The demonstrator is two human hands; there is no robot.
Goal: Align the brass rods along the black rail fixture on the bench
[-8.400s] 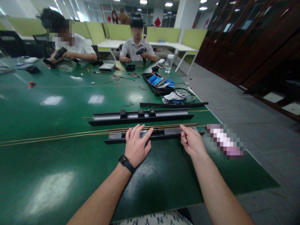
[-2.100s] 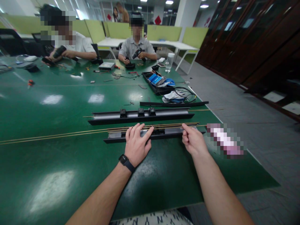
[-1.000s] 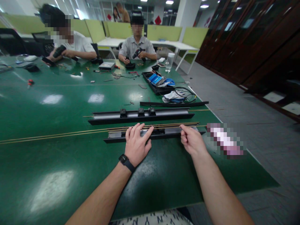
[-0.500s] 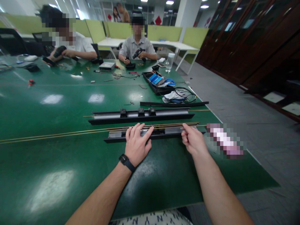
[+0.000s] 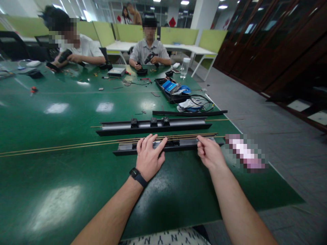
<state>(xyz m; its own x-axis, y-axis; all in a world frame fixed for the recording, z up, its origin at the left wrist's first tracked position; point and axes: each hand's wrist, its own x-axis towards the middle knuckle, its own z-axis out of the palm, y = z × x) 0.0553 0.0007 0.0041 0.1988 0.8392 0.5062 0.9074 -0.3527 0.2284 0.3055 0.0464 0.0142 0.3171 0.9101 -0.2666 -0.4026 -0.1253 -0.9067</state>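
Note:
My left hand (image 5: 150,154) lies with its fingers spread across several thin brass-coloured rods (image 5: 76,147) above the nearer black rail (image 5: 138,153). A watch is strapped round that wrist. At the right part of the same rail my right hand (image 5: 209,151) is closed, index fingertip at the rods and the other fingers curled under. What it pinches, if anything, is hidden. The rail has a pale inner channel and dark blocks, partly covered by my left hand. Behind it lies a similar black rail (image 5: 153,130) with several small black blocks (image 5: 153,122) in its channel.
A black strip (image 5: 190,113) lies farther back, near a glove with a coiled cable (image 5: 195,103) and a black tray (image 5: 167,92) holding blue packets. A blurred pink item (image 5: 245,153) sits by the right table edge. Two people hold power drills (image 5: 149,58) across the table.
My right hand has shifted slightly left along the rods. My left hand and both rails look unmoved.

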